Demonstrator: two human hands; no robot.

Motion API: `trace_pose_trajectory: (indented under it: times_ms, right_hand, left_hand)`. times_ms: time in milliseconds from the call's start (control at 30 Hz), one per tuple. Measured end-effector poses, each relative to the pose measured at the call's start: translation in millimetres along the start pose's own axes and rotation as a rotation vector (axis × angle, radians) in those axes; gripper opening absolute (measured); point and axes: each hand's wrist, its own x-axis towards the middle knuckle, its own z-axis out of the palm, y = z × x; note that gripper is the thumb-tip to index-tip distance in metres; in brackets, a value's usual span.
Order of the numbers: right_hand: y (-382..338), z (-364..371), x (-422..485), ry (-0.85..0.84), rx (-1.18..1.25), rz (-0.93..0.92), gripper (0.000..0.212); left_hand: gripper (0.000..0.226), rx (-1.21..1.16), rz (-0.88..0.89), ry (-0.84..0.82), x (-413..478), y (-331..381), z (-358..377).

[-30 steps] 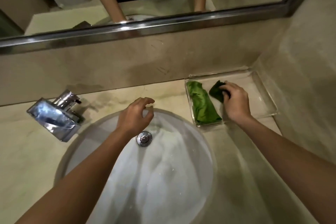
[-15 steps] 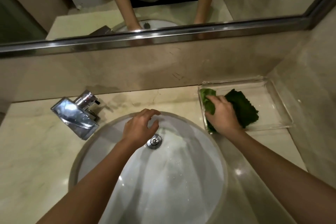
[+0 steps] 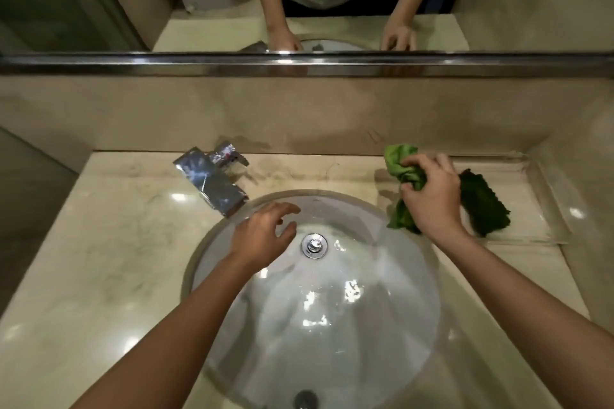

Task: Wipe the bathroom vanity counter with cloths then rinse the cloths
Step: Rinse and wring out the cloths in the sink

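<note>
My right hand [image 3: 432, 196] grips a light green cloth [image 3: 400, 161] bunched up and lifted above the left end of a clear tray [image 3: 551, 209]. A dark green cloth [image 3: 483, 202] lies flat in that tray, just right of my hand. My left hand [image 3: 262, 236] hovers over the far side of the white sink basin [image 3: 332, 325], fingers spread, holding nothing. The beige marble counter [image 3: 116, 259] surrounds the basin.
A chrome faucet [image 3: 212, 183] stands at the back left of the basin, and a chrome drain plug [image 3: 314, 245] sits in the bowl. A mirror with a metal rim [image 3: 299, 63] runs above the backsplash. A side wall closes off the right end.
My right hand let go of the dark cloth, took the light green cloth and lifted it out of the tray. My left hand stayed over the basin.
</note>
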Motion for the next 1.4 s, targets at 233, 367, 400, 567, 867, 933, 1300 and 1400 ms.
trace_pose_trajectory:
  times_ms: [233,367,400,567,867,933,1300,1400]
  right_hand:
    - [-69,62,-64,-0.124,0.14,-0.014,0.037]
    - [-94,104,-101,-0.19,0.126,0.019,0.037]
    - [-100,113,-107,-0.199,0.115,0.025,0.037]
    - [-120,136,-122,-0.205,0.054,0.054,0.037]
    - [-125,132,-110,-0.24,0.106,0.042,0.039]
    - [-121,136,-104,-0.267,0.11,0.028,0.038]
    - [-105,159,-91,-0.375,0.143,-0.033,0.039]
    - [-107,164,-99,-0.389,0.204,-0.033,0.054]
  left_hand:
    - [0.029,0.042,-0.063,0.019,-59,-62,-41]
    - [0.032,0.003,-0.098,0.001,-86,-106,-60]
    - [0.032,-0.014,-0.097,-0.001,-91,-116,-64]
    - [0.036,-0.051,-0.002,0.004,-97,-144,-96]
    - [0.033,-0.093,0.435,0.171,-12,-80,-164]
    - [0.033,0.015,0.508,0.082,20,-67,-165]
    - [0.029,0.663,0.609,-0.252,130,-54,-139]
    - [0.03,0.626,0.619,-0.235,135,-55,-135]
